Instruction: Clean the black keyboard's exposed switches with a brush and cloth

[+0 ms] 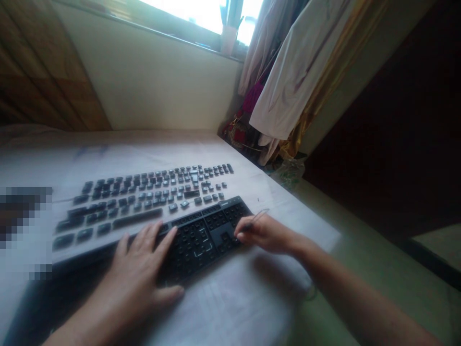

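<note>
Keyboard (194, 242) lies on the cloth (223, 300), loose keys (150, 196) beyond it. Left hand (139, 262) spread over it, fingers unclenched; right hand (268, 233) pinches, apparently, a thin tool (247, 226) at its right end.

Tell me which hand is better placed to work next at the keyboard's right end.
Right, probably: the right hand is at that end of the keyboard, gripping a thin tool, while the left hand is spread open farther left.
</note>
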The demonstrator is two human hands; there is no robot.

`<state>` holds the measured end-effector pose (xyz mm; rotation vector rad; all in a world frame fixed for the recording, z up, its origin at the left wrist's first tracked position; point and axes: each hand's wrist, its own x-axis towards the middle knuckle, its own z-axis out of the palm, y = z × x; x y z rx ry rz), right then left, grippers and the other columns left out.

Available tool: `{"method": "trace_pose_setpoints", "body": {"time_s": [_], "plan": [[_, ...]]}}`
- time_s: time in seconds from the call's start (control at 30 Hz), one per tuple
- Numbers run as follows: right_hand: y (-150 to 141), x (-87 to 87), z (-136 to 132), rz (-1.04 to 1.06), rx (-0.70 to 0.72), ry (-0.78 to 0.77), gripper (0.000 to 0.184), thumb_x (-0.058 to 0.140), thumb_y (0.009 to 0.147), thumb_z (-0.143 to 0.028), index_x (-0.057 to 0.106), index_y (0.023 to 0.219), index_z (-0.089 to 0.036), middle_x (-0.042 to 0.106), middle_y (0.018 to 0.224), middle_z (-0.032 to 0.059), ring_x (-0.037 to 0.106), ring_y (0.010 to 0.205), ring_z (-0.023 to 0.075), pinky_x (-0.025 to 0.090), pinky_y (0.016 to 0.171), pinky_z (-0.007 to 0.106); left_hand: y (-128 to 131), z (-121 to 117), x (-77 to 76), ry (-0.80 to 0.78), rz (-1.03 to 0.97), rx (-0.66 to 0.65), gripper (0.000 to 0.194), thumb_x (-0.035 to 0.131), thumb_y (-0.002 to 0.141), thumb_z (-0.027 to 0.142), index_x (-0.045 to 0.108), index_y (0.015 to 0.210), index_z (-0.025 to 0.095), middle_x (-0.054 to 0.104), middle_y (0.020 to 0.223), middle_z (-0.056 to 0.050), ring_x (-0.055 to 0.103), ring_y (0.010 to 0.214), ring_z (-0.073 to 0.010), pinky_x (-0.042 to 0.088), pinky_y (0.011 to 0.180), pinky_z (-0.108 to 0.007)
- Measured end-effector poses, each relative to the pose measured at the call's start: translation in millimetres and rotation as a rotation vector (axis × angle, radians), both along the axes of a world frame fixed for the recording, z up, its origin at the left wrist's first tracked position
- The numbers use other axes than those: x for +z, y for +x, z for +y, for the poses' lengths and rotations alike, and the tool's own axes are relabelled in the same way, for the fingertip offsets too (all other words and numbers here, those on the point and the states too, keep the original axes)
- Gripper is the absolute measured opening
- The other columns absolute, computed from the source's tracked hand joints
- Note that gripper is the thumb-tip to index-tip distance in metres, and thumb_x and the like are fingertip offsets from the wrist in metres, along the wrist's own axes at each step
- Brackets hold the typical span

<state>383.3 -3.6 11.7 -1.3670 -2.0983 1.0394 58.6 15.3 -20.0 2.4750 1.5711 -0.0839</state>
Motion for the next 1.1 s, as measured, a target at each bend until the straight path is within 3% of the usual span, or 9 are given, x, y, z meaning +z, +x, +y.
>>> {"method": "trace_pose_setpoints", "body": {"time_s": [0.13, 0.33, 0.5, 0.63, 0.73, 0.8, 0.87, 1.0, 1.1], "plan": [[-2, -3.1, -2, 0.109, -0.056, 0.009, 0.022, 0.068, 0.09, -0.04, 0.071, 0.083, -0.019, 0.067, 0.07, -0.0003, 0.062, 0.062, 0.0126, 0.05, 0.062, 0.025, 2, 0, 0.6, 0.007, 0.016, -0.003, 0.104, 0.073, 0.061, 0.057, 0.036, 0.153, 0.024, 0.02, 0.166, -0.016, 0.015, 0.154, -0.0423, 0.014, 0.124, -0.067], [5, -12.6, -11, 0.358, -0.233, 0.002, 0.051, 0.059, 0.091, -0.068, 0.068, 0.089, -0.017, 0.068, 0.065, 0.0022, 0.066, 0.057, 0.0146, 0.055, 0.056, 0.028, 3, -2, 5.6, -0.007, 0.021, 0.003, 0.103, 0.075, 0.061, 0.054, 0.037, 0.152, 0.023, 0.022, 0.164, -0.018, 0.018, 0.153, -0.0428, 0.017, 0.123, -0.068], [-6, -10.9, -12, 0.464, -0.272, 0.017, 0.051, 0.067, 0.085, -0.068, 0.068, 0.087, -0.017, 0.067, 0.062, 0.0009, 0.065, 0.053, 0.0135, 0.056, 0.054, 0.026, 1, -3, 7.6, 0.004, 0.029, -0.009, 0.102, 0.078, 0.063, 0.053, 0.037, 0.152, 0.023, 0.019, 0.164, -0.02, 0.017, 0.153, -0.0423, 0.019, 0.122, -0.07], [-34, -6.1, -10, 0.498, -0.21, 0.043, 0.046, 0.068, 0.087, -0.063, 0.069, 0.086, -0.017, 0.067, 0.068, 0.0009, 0.064, 0.056, 0.0124, 0.055, 0.054, 0.024, 7, -9, 5.4, 0.186, -0.171, -0.116, 0.093, 0.083, 0.063, 0.057, 0.049, 0.145, 0.028, 0.039, 0.157, -0.018, 0.037, 0.145, -0.0456, 0.032, 0.114, -0.075], [-57, -0.6, -11, 0.513, -0.145, 0.066, 0.04, 0.068, 0.09, -0.057, 0.071, 0.087, -0.017, 0.067, 0.07, 0.001, 0.064, 0.059, 0.0126, 0.055, 0.057, 0.024, 16, -14, 2.8, 0.265, -0.456, -0.174, 0.069, 0.074, 0.077, 0.056, 0.054, 0.139, 0.032, 0.065, 0.137, -0.009, 0.062, 0.126, -0.033, 0.052, 0.106, -0.057], [-69, 3.0, -11, 0.511, -0.102, 0.088, 0.034, 0.068, 0.091, -0.05, 0.072, 0.087, -0.017, 0.067, 0.07, 0.0009, 0.064, 0.06, 0.013, 0.054, 0.058, 0.024, 21, -17, 2.7, 0.203, -0.618, -0.165, 0.053, 0.068, 0.084, 0.05, 0.058, 0.134, 0.033, 0.073, 0.12, -0.003, 0.07, 0.107, -0.0239, 0.06, 0.094, -0.04], [-79, 5.6, -11, 0.495, -0.065, 0.123, 0.028, 0.067, 0.093, -0.044, 0.072, 0.087, -0.017, 0.069, 0.071, 0.0015, 0.065, 0.062, 0.0134, 0.053, 0.059, 0.024, 23, -18, 4.8, 0.079, -0.715, -0.13, 0.039, 0.063, 0.087, 0.045, 0.065, 0.124, 0.034, 0.076, 0.106, 0.0, 0.072, 0.091, -0.0187, 0.06, 0.083, -0.03], [-90, 6.4, -11, 0.439, -0.05, 0.237, 0.021, 0.064, 0.094, -0.035, 0.074, 0.087, -0.018, 0.072, 0.076, 0.0034, 0.067, 0.067, 0.0154, 0.054, 0.062, 0.025, 23, -18, 12.5, -0.162, -0.8, -0.055, 0.026, 0.058, 0.089, 0.044, 0.072, 0.107, 0.032, 0.075, 0.089, 0.001, 0.068, 0.075, -0.0161, 0.055, 0.076, -0.026], [-92, 4.8, -10, 0.373, -0.034, 0.401, 0.016, 0.066, 0.093, -0.031, 0.077, 0.089, -0.021, 0.072, 0.082, 0.0046, 0.068, 0.076, 0.017, 0.055, 0.069, 0.027, 24, -15, 16.5, -0.395, -0.933, 0.02, 0.029, 0.059, 0.088, 0.047, 0.073, 0.104, 0.028, 0.074, 0.091, -0.001, 0.067, 0.083, -0.018, 0.054, 0.081, -0.027]]}}
